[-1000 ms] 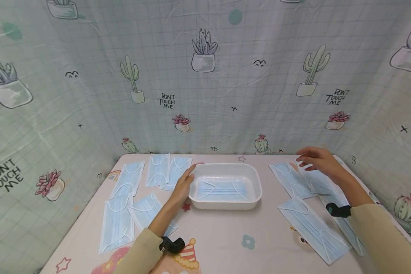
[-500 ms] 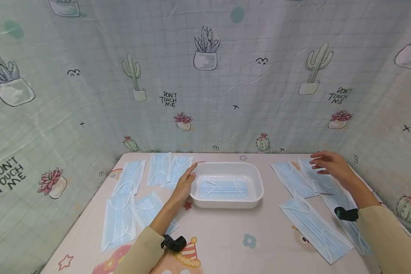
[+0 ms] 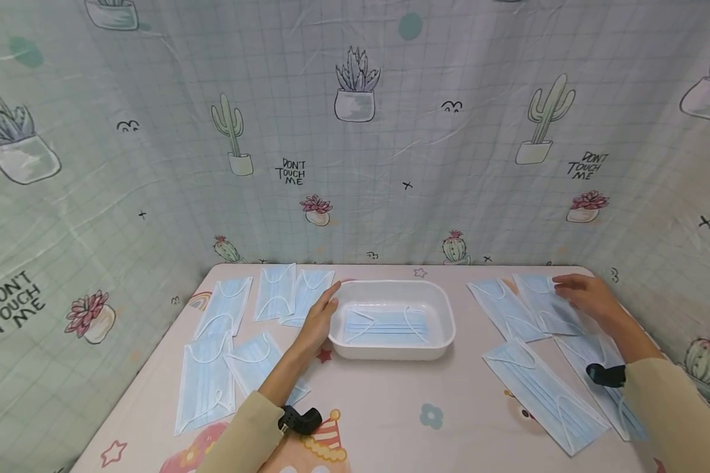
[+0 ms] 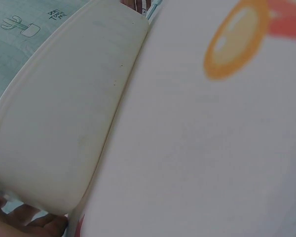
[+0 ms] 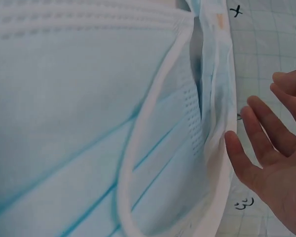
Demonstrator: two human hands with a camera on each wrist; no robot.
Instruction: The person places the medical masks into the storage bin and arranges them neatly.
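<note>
A white plastic tub [image 3: 390, 353] sits mid-table with a blue pleated face mask [image 3: 386, 327] lying flat in it. My left hand [image 3: 316, 322] grips the tub's left end, thumb by the rim; in the left wrist view its fingers [image 4: 44, 224] bend against the end wall. At the back right, my right hand [image 3: 588, 299] hovers low over the right edge of a mask [image 3: 547, 305], holding nothing. In the right wrist view that hand's fingers [image 5: 264, 133] are spread and slightly bent, with a mask [image 5: 64, 123] and its ear loop filling the near side.
More masks lie on the right: one at the back [image 3: 499, 305], one in front [image 3: 544, 394], one partly under the right forearm [image 3: 597, 368]. Several others [image 3: 207, 381] are spread on the left, overlapping. A patterned cloth [image 3: 355, 164] walls in the back and sides.
My right hand has moved right and lowered toward the masks at the back right. The left hand and the tub have stayed in place; the view has shifted slightly.
</note>
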